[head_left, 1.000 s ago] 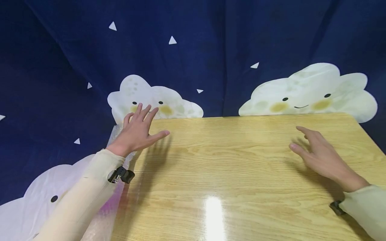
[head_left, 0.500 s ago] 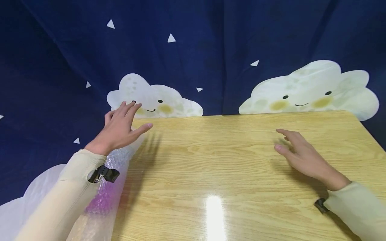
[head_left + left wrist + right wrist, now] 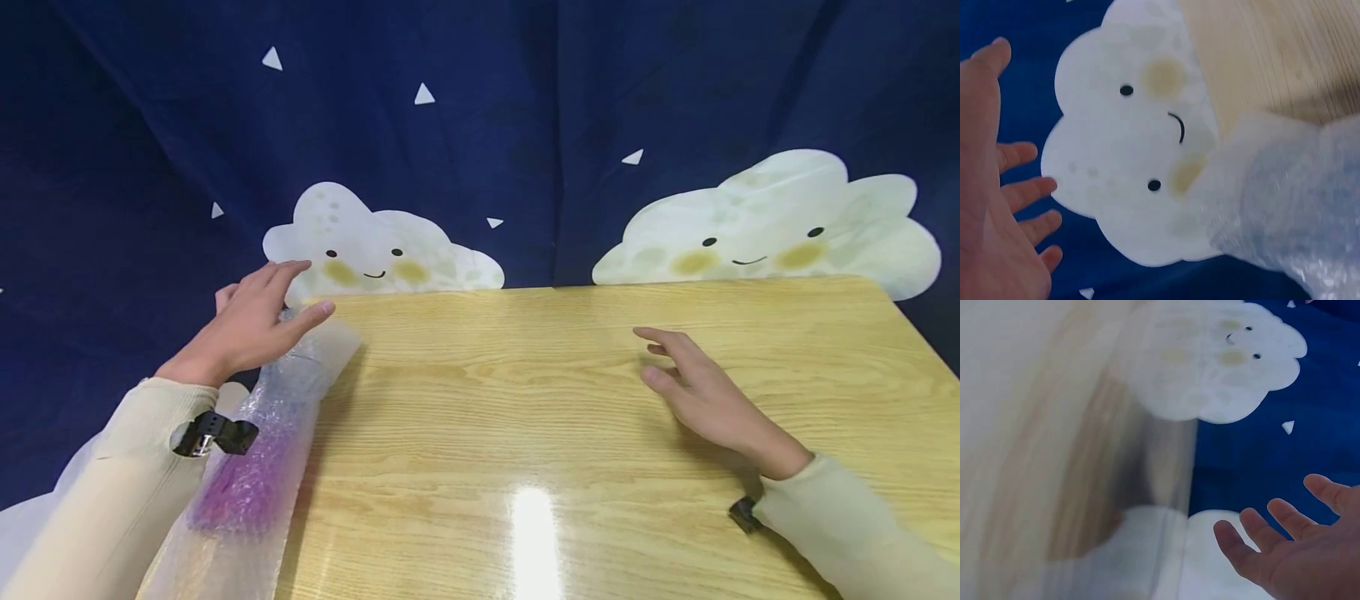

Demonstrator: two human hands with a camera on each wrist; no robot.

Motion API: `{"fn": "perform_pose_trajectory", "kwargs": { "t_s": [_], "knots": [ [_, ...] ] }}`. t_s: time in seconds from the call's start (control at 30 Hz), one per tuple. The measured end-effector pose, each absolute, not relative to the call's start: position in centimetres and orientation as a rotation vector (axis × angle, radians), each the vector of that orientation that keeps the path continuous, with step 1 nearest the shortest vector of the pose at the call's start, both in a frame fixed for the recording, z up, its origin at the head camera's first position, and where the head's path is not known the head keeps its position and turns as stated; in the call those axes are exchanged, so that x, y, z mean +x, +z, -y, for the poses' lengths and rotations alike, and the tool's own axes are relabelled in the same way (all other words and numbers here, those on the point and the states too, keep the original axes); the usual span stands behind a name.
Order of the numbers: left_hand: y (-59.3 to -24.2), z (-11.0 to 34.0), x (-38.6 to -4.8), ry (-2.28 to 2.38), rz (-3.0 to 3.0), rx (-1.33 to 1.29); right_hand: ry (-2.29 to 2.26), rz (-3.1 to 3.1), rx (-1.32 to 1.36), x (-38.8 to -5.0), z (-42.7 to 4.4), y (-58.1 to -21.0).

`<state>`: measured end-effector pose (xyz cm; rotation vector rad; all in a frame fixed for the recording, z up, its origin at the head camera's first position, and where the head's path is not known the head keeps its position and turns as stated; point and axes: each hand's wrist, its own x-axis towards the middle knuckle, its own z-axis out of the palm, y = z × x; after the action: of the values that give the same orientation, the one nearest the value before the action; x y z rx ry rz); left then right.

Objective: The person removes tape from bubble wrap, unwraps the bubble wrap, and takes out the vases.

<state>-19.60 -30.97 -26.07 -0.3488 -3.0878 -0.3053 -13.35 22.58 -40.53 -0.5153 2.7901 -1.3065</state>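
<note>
A long bundle in clear bubble wrap (image 3: 258, 467) lies along the table's left edge in the head view, with a purple-pink part showing through; what is inside cannot be made out. My left hand (image 3: 243, 329) hovers over its far end, fingers fairly straight and thumb spread. In the left wrist view the wrap (image 3: 1297, 194) stands apart from that hand (image 3: 997, 206). Over the right half of the tabletop is my right hand (image 3: 705, 400), its fingers loosely bent and holding nothing. The right wrist view shows the same hand (image 3: 1297, 544) with spread fingers.
The wooden table (image 3: 480, 392) reaches back to a dark blue curtain (image 3: 480, 150) printed with smiling clouds and white triangles. A bright light reflection lies on the front part of the tabletop. Each wrist carries a black strap device (image 3: 217, 433).
My left hand has moved left and slightly nearer, uncovering more of the bubble-wrapped bundle, whose far end now reaches over the table. My right hand has moved left over the tabletop.
</note>
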Motion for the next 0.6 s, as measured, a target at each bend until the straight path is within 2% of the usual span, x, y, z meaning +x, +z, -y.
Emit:
{"fn": "perform_pose_trajectory", "kwargs": {
  "t_s": [0.6],
  "knots": [
    [-27.5, 35.8, -19.0, -0.387, 3.279, -0.216, -1.556, -2.583, -0.573, -14.4, -16.7, -41.7]
  ]
}}
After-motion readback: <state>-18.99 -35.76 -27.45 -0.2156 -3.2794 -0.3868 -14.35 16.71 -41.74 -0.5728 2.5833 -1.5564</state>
